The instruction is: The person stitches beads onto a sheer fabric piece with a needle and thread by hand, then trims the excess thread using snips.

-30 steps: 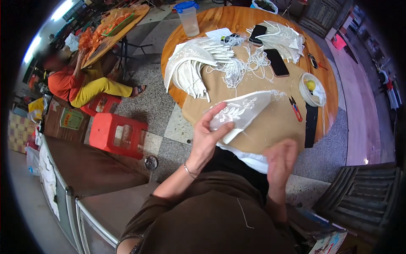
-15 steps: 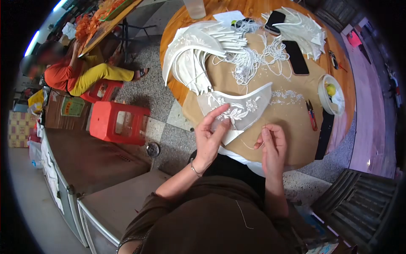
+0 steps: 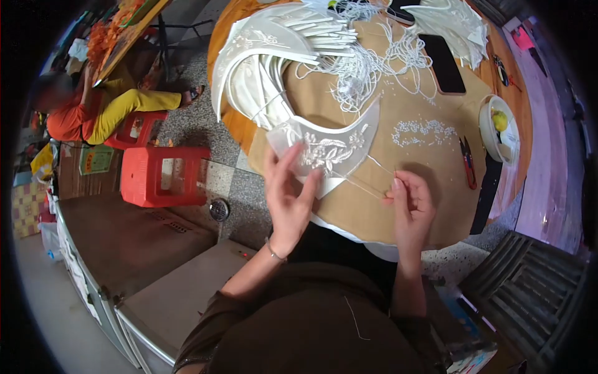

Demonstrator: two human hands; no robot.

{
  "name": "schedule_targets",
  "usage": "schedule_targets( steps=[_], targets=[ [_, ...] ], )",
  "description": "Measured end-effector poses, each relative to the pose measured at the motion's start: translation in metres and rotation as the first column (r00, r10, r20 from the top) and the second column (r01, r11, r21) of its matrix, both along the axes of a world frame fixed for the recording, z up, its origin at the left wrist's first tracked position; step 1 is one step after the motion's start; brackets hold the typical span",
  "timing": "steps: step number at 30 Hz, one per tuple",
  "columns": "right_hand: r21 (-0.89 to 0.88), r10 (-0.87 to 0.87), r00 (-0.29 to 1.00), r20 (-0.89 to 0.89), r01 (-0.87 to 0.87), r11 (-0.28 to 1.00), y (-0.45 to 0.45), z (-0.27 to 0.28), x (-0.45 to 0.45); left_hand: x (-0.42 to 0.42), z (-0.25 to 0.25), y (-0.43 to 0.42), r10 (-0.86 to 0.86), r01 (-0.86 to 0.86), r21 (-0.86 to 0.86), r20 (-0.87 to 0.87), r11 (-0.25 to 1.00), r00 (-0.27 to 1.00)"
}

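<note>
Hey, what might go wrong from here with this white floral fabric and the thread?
The thread between the white floral fabric and the right hand might snag or tangle if pulled unevenly. A firm tug could also shift or crease the fabric by the left hand. And the loose white beads beyond the right hand may scatter if it sweeps across them.

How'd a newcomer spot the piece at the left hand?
Find the round wooden table, then the brown sheet on it. At the left hand is a sheer white piece with leafy embroidery. Unlike the stacked pieces beyond, it's single, with a thread running to the right hand.
</note>
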State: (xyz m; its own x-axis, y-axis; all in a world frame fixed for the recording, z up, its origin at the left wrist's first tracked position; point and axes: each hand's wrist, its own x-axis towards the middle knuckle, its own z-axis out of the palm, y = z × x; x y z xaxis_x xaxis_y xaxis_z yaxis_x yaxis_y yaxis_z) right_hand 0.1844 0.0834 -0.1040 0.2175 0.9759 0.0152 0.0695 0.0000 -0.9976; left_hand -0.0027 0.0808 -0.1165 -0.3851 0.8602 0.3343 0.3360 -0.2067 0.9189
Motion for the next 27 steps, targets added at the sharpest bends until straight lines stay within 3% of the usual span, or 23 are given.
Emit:
schedule_targets(
  steps=[2, 4, 6, 7, 8, 11, 14, 21, 27],
  targets=[
    [0.072, -0.014, 0.982, 0.189, 0.0, 0.997, 0.004, 0.003, 0.0, 0.003, 0.012, -0.003, 0.182, -0.112, 0.241, -0.288, 0.964, 0.94],
    [0.11, -0.017, 0.937, 0.349, -0.023, 0.994, 0.007, 0.008, 0.001, 0.007, 0.021, -0.002, 0.398, -0.091, 0.556, -0.462, 0.826, 0.792],
    [0.11, -0.002, 0.878, 0.478, -0.058, 0.992, 0.006, 0.011, 0.002, 0.008, 0.038, -0.004, 0.211, 0.177, 0.513, -0.609, 0.84, 0.765],
    [0.129, -0.014, 0.847, 0.531, -0.064, 0.99, 0.007, 0.006, 0.004, 0.004, 0.054, -0.008, -0.104, 0.382, 0.305, -0.648, 0.872, 0.754],
    [0.15, -0.029, 0.813, 0.582, -0.072, 0.986, 0.008, 0.0, 0.006, 0.003, 0.061, -0.01, -0.409, 0.578, 0.096, -0.615, 0.81, 0.675],
    [0.145, -0.026, 0.783, 0.622, -0.082, 0.986, 0.006, -0.003, 0.009, 0.027, 0.048, 0.029, -0.451, 0.615, -0.024, -0.702, 0.788, 0.551],
    [0.129, -0.002, 0.779, 0.627, -0.101, 0.987, 0.006, -0.002, 0.011, 0.032, 0.039, 0.059, -0.366, 0.496, -0.106, -0.808, 0.862, 0.462],
    [0.095, 0.028, 0.811, 0.585, -0.102, 0.99, 0.01, -0.001, 0.011, 0.03, 0.023, 0.068, -0.426, 0.436, -0.171, -0.681, 0.884, 0.596],
    [0.098, 0.039, 0.807, 0.59, -0.119, 0.988, 0.012, -0.002, 0.014, 0.026, 0.027, 0.071, -0.466, 0.455, -0.196, -0.637, 0.868, 0.614]
  ],
)
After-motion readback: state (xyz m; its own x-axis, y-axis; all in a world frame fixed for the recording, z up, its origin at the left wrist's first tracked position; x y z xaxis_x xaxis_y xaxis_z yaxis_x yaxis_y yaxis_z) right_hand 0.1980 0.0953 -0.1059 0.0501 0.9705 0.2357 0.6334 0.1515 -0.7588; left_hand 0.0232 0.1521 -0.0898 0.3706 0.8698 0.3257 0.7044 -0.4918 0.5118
